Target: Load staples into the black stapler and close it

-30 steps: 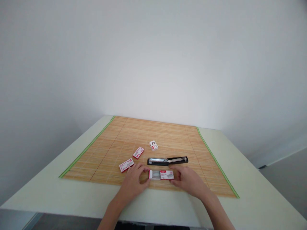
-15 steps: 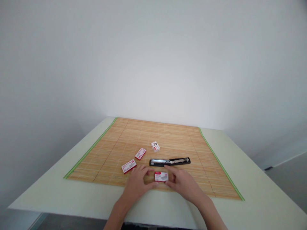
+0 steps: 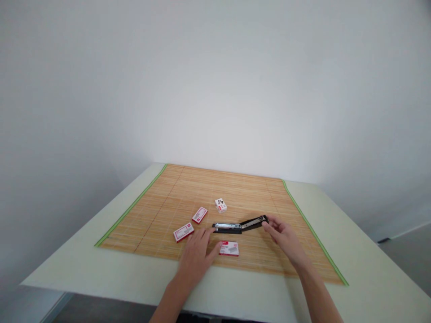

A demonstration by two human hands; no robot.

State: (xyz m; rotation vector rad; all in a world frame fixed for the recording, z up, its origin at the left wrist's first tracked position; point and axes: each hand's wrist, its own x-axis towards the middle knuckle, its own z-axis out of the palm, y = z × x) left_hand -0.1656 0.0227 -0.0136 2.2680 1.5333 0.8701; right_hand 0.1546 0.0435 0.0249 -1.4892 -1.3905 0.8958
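A black stapler [image 3: 227,228] lies folded out on the bamboo mat, its metal rail facing up. My right hand [image 3: 282,233] pinches the tip of its right arm between thumb and fingers, and that arm is tilted up off the mat. My left hand [image 3: 198,251] is open, with its fingertips at the stapler's left end; whether they press on it I cannot tell. Its thumb reaches the left edge of a red and white staple box [image 3: 229,249] in front of the stapler.
Two more red and white boxes [image 3: 183,232] [image 3: 200,215] lie left of the stapler. Behind it sits a small white box [image 3: 220,205] with a stapler picture. The bamboo mat [image 3: 242,188] has green edges and covers part of a pale table [image 3: 67,269] against a wall.
My right hand has left the staple box, moved right and gripped the stapler's right arm, which is now raised. My left hand has shifted slightly toward the stapler's left end.
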